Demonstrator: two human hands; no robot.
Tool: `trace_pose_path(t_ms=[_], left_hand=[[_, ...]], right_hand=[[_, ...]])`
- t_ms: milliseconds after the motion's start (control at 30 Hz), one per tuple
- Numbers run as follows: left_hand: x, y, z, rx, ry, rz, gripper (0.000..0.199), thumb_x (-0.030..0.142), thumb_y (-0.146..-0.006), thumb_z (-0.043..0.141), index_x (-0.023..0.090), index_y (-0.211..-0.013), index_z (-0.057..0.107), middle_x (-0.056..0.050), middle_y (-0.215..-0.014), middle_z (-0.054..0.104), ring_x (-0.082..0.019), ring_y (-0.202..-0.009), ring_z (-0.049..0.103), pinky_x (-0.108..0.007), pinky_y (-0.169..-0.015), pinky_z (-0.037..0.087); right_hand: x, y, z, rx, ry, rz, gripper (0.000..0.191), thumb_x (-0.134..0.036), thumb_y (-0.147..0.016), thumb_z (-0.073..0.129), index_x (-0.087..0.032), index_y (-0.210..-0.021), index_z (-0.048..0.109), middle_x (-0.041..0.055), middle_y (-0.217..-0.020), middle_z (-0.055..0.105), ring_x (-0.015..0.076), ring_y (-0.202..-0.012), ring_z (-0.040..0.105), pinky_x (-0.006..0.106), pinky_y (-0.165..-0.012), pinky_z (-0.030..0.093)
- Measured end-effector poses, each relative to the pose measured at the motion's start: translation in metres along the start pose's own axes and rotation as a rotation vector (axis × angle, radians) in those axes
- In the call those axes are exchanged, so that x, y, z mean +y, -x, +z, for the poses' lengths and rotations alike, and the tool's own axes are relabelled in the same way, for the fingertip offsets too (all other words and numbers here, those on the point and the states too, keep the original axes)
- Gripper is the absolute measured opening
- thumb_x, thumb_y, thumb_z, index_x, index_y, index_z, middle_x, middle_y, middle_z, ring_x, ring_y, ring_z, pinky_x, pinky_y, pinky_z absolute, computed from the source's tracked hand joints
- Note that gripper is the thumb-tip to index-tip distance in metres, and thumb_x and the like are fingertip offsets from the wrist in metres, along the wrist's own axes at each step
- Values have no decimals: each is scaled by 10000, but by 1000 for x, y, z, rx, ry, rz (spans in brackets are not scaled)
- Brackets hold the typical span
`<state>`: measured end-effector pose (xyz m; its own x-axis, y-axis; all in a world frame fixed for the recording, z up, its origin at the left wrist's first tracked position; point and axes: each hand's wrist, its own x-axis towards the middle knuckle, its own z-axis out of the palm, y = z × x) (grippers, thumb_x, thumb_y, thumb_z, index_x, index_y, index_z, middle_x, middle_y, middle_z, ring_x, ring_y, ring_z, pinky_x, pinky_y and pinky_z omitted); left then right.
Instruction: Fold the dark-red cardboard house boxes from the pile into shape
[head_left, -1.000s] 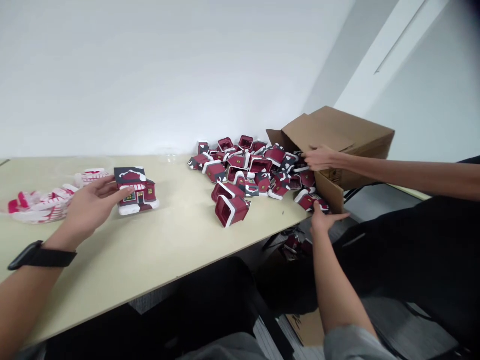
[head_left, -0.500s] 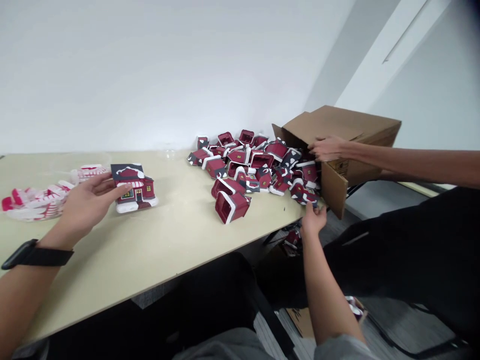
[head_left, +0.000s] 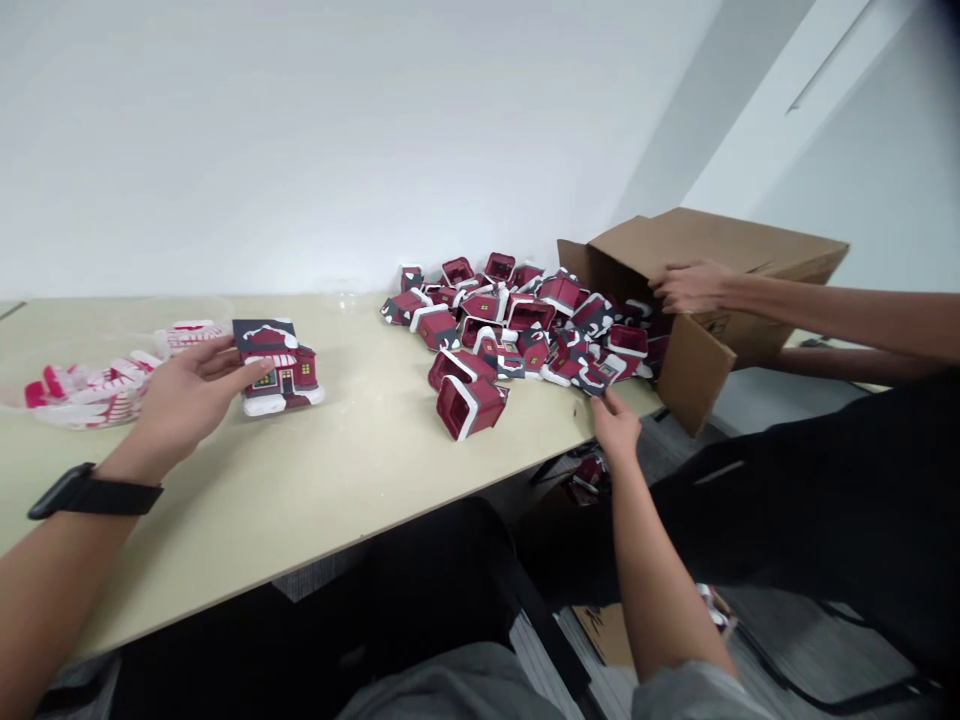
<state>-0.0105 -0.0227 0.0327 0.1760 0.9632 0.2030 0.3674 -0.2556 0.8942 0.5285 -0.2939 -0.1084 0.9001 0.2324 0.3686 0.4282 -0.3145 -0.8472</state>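
My left hand (head_left: 187,385) is closed on a small dark red toy house (head_left: 289,370) with a grey, snow-patched roof and a white base. Its thumb lies across the front, and the house stands upright at the table's left part. At the right end of a heap of similar toy houses (head_left: 491,320), my right hand (head_left: 617,428) pinches the near edge of another toy house (head_left: 598,374), whose grey roof faces up. Two houses (head_left: 471,405) lie on their sides at the front of the heap, their hollow undersides showing.
Another person's hand (head_left: 694,287) rests on a tipped cardboard box (head_left: 750,245), its open end facing the heap. Clear plastic bags with red-and-white pieces (head_left: 97,390) lie at the left. Below the table (head_left: 337,500) are a chair and a carton (head_left: 607,635) on the floor.
My right hand has pushed the house at the heap's right end a little left and inward. The other person's box has shifted slightly right. My left hand still holds its house.
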Motion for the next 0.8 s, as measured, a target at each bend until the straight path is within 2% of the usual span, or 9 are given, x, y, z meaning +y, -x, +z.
trace_pose_path(t_ms=[67,133,267,400,533,600,733,800], left_hand=[[-1,-1,-1,-1,-10,-5,721,502,-764,830,212,-1403,667,-94,-1356,734,-300,-1302,671,-463,-1198,471],[-1,0,-1,8,-26,-13,743,521,-756,837,220,-1412,663,-91,-1356,733,-306,-1302,671,-476,-1199,468],[3,2,-1,8,-11,-16,768,535,-738,847,212,-1412,667,-92,-1334,743,-317,-1299,673,-472,-1152,517],[8,4,1,21,25,-44,808,479,-730,851,167,-1444,638,-106,-1356,729,-321,-1303,670,-457,-1137,534],[15,6,2,29,21,-62,815,461,-717,861,150,-1438,641,-111,-1372,717,-340,-1330,648,-476,-1149,521],[16,7,2,28,29,-63,792,447,-715,864,154,-1420,655,-109,-1367,720,-346,-1331,646,-486,-1144,524],[14,5,2,26,44,-68,805,437,-718,854,140,-1435,639,-116,-1383,710,-340,-1352,629,-477,-1151,519],[14,5,2,26,39,-81,785,438,-717,853,140,-1416,655,-119,-1391,707,-335,-1358,624,-467,-1162,507]], right_hand=[[-1,0,-3,-24,28,63,639,-511,-798,701,-189,-1350,714,126,-1329,738,370,-1329,620,601,-1217,352],[-3,1,-6,-28,40,62,733,-534,-783,718,-176,-1420,655,142,-1434,672,371,-1380,576,587,-1229,341],[-15,-6,-8,146,21,2,995,-583,-766,729,-98,-1581,429,202,-1668,399,367,-1566,337,528,-1303,209],[-32,-34,-5,166,-76,66,954,-572,-855,616,-101,-1633,328,179,-1708,332,319,-1598,293,452,-1320,176],[-46,-65,0,184,-64,54,976,-490,-861,624,-43,-1649,261,206,-1740,232,303,-1630,205,388,-1329,116],[-47,-74,4,177,-68,73,975,-483,-874,621,-51,-1659,237,199,-1752,193,295,-1639,171,381,-1329,106],[-41,-80,12,118,-153,111,958,-505,-881,631,-167,-1677,219,153,-1709,337,271,-1556,373,399,-1291,257],[-35,-81,14,121,-170,81,908,-484,-865,651,-200,-1648,287,137,-1631,464,253,-1465,489,406,-1249,337]])
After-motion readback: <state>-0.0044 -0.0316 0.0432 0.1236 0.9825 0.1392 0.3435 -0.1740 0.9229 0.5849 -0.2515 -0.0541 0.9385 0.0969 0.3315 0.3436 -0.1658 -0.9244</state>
